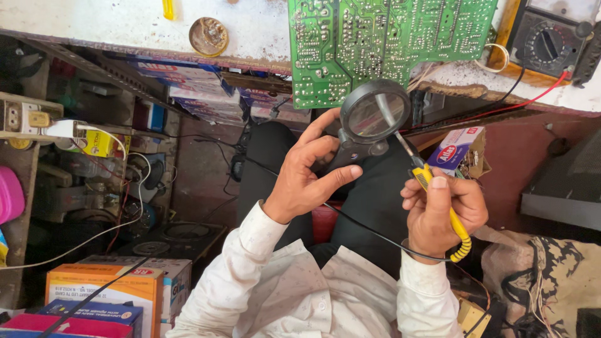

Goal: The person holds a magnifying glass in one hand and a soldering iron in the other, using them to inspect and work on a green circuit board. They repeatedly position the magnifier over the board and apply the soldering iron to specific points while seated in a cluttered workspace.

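- Got the magnifying glass (374,115) pinched in my left hand (310,175), held up just below the green circuit board (382,44).
- Right hand (441,209) is closed around the yellow soldering iron (438,200), tip behind the lens.
- Board hangs off the counter (113,25) edge; multimeter (548,40) sits to its right.

We see a round magnifier (375,116) with glossy glass in a matt black plastic frame, a soldering iron (438,203) with smooth yellow plastic grip and metal shaft, a green circuit board (382,37) dotted with shiny solder, and white cloth sleeves (250,275).
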